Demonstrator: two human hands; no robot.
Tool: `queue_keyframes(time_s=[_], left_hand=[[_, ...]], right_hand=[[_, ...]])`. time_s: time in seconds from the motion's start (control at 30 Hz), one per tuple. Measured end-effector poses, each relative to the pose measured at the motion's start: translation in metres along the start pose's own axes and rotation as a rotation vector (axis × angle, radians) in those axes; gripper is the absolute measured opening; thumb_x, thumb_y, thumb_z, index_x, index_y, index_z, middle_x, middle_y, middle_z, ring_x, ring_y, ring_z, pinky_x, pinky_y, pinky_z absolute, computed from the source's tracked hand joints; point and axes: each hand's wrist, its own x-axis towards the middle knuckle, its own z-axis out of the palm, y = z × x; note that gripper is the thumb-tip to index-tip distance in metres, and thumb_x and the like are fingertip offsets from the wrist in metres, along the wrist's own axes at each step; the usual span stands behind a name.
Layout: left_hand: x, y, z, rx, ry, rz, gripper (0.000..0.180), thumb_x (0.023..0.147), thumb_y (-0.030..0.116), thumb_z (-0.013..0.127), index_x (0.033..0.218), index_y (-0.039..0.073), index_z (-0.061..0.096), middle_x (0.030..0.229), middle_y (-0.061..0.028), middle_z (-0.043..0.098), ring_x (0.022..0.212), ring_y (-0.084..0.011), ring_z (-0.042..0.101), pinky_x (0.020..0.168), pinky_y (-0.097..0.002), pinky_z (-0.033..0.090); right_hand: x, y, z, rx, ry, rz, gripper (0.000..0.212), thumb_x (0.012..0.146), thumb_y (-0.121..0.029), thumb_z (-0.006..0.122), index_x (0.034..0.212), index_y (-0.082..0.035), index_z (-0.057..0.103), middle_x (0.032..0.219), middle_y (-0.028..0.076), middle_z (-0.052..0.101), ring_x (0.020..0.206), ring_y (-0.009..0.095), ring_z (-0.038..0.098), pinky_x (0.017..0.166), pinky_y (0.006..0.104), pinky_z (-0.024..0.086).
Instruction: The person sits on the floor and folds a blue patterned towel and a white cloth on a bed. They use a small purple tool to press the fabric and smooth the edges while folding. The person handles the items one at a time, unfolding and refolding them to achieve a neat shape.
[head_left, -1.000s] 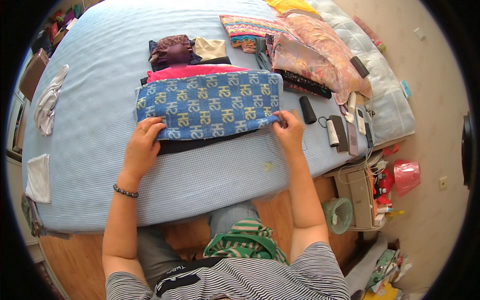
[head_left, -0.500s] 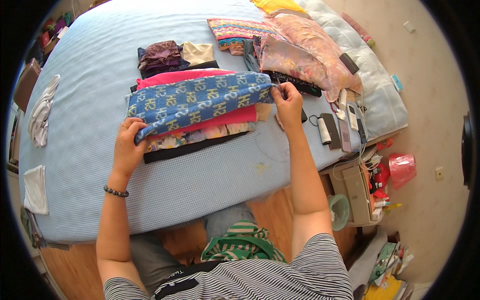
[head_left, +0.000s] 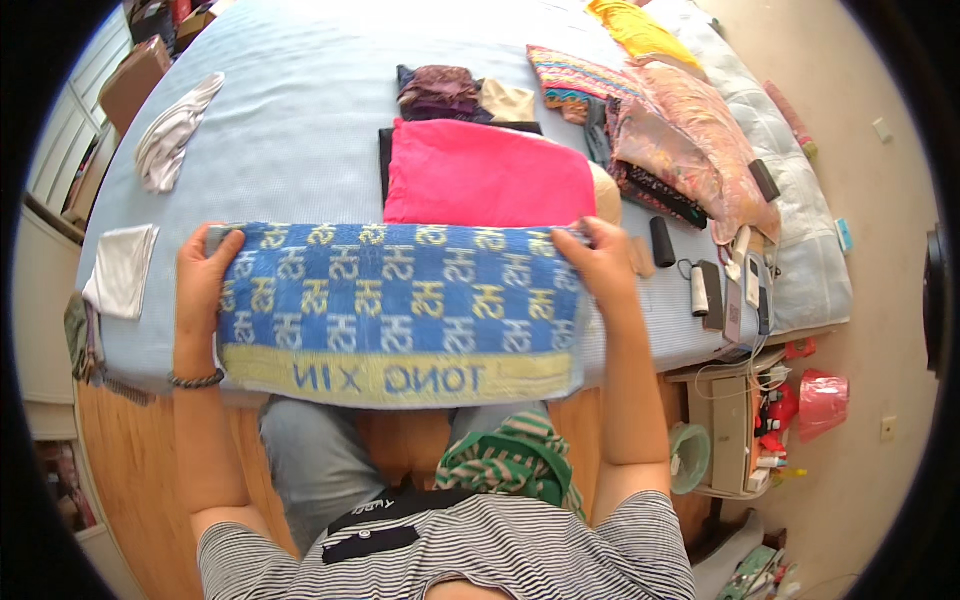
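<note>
A blue patterned towel [head_left: 400,290] with a yellow band along its lower edge hangs stretched between my hands, above the near edge of the bed. My left hand [head_left: 205,265] pinches its upper left corner, while my right hand [head_left: 600,260] grips the upper right corner. Just beyond the towel lies a folded bright pink cloth [head_left: 490,175] on the stack of folded clothes, whose lower part is hidden by the towel. Behind that stack sit a dark purple folded garment [head_left: 438,92] and a beige one [head_left: 507,100].
White folded cloths [head_left: 122,270] lie on the bed's left side. Patterned pillows [head_left: 690,125] and floral fabric occupy the right. Phones, a dark cylinder [head_left: 661,242] and cables rest by the right edge, above a bedside cabinet [head_left: 725,430]. A green striped cloth [head_left: 510,460] covers my lap.
The towel has been lifted off the pile and drawn toward me, opened out from a narrow fold to a wide panel. The pink cloth beneath is now uncovered. My view has shifted left.
</note>
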Motion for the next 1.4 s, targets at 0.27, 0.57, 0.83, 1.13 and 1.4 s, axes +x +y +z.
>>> queue_keyframes(time_s=[0.27, 0.57, 0.83, 1.13, 1.4], left_hand=[[-0.019, -0.101, -0.02, 0.514, 0.242, 0.303, 0.031, 0.08, 0.008, 0.07, 0.106, 0.0, 0.057, 0.098, -0.0103, 0.062, 0.092, -0.0202, 0.058, 0.082, -0.0329, 0.047], [-0.129, -0.037, 0.039, 0.893, -0.53, 0.537, 0.065, 0.062, 0.007, 0.079, 0.122, 0.013, 0.054, 0.134, -0.0081, 0.046, 0.125, -0.0312, 0.042, 0.104, -0.0417, 0.036], [-0.12, -0.042, 0.006, 0.703, -0.522, 0.474, 0.04, 0.066, -0.001, 0.073, 0.104, 0.007, 0.063, 0.12, -0.0087, 0.06, 0.116, -0.0308, 0.052, 0.098, -0.0402, 0.043], [-0.119, -0.049, -0.048, 0.476, -0.45, 0.101, 0.022, 0.075, -0.006, 0.064, 0.095, 0.004, 0.068, 0.119, -0.0063, 0.061, 0.114, -0.0239, 0.053, 0.09, -0.034, 0.047], [-0.119, -0.064, -0.054, 0.431, -0.331, 0.183, 0.01, 0.08, -0.001, 0.062, 0.089, 0.001, 0.065, 0.111, -0.0079, 0.064, 0.105, -0.0219, 0.057, 0.086, -0.0314, 0.046]], right_hand=[[-0.03, 0.074, 0.084, -0.499, 0.312, -0.238, 0.018, 0.079, -0.016, 0.07, 0.088, -0.003, 0.062, 0.081, 0.012, 0.062, 0.066, 0.029, 0.061, 0.059, 0.0366, 0.046], [-0.122, 0.033, 0.075, -0.505, -0.251, -0.359, 0.037, 0.071, -0.015, 0.076, 0.104, -0.008, 0.062, 0.078, 0.01, 0.054, 0.072, 0.028, 0.058, 0.064, 0.0404, 0.048], [-0.124, 0.044, 0.053, -0.505, -0.331, -0.262, 0.027, 0.065, -0.008, 0.07, 0.09, -0.006, 0.063, 0.083, 0.009, 0.053, 0.079, 0.026, 0.057, 0.066, 0.034, 0.048], [-0.116, 0.082, 0.029, 0.006, -0.461, -0.091, 0.01, 0.074, 0.002, 0.066, 0.083, 0.002, 0.063, 0.09, 0.006, 0.06, 0.085, 0.017, 0.056, 0.074, 0.028, 0.045], [-0.116, 0.08, 0.03, 0.071, -0.411, 0.039, 0.007, 0.077, 0.0, 0.06, 0.083, 0.003, 0.063, 0.083, 0.004, 0.062, 0.08, 0.013, 0.056, 0.073, 0.026, 0.044]])
